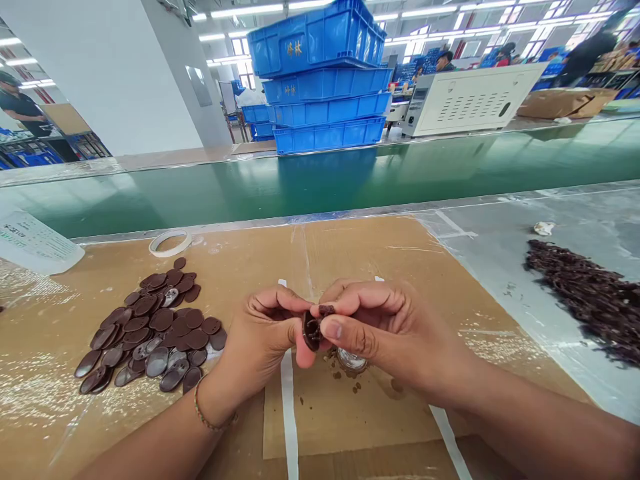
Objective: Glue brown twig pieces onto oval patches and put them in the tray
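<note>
Head view: I see left hand (265, 333) pinching the brown oval piece (311, 331) dial-centre, right hand (385, 330) pinching a small brown bit (327, 310) at its one o'clock, which could slip onto crumbs (355, 387) at five o'clock, fingertip hold being slight.

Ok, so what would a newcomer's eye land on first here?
Probably the bright blue crates stacked beyond the green strip. Then, centrally, the left hand holding a dark brown piece and the right hand pinching a smaller bit. Brown oval discs lie left, a dark stringy heap far right.
</note>
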A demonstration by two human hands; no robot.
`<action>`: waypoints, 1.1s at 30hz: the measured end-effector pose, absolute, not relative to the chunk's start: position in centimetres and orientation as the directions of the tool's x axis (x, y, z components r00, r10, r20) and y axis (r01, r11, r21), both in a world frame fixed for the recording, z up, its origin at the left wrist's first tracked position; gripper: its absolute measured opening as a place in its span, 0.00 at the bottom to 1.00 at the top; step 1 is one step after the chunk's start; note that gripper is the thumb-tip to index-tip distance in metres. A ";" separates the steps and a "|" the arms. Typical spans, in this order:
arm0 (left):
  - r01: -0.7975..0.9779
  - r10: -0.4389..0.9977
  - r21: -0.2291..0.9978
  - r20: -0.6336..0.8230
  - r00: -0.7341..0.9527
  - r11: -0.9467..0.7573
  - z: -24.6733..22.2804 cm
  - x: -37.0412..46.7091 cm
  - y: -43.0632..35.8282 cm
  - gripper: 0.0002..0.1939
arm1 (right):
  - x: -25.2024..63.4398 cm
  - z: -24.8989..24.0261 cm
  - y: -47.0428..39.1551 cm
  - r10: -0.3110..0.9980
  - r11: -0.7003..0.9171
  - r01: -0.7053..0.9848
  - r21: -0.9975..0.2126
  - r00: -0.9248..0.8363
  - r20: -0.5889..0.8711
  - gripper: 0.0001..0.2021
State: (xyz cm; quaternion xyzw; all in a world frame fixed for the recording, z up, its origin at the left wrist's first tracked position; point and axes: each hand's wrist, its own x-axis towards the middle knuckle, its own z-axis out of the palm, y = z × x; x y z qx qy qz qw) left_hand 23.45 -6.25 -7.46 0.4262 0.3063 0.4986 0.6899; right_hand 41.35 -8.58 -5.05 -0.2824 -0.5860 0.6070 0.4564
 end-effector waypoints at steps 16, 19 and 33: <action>-0.411 0.958 0.900 -0.026 0.284 0.147 -6.8 23.8 -6.4 0.15 | 41.4 -4.8 -8.7 0.893 0.087 -0.168 -0.982 -0.424 0.152 0.14; -0.400 0.961 0.904 -0.038 0.273 0.150 -6.8 23.8 -6.3 0.15 | 41.4 -4.8 -8.8 0.884 0.092 -0.177 -0.980 -0.438 0.163 0.14; -0.410 0.961 0.895 -0.062 0.269 0.173 -6.5 24.1 -6.2 0.16 | 41.5 -4.9 -8.8 0.879 0.108 -0.160 -0.981 -0.446 0.170 0.12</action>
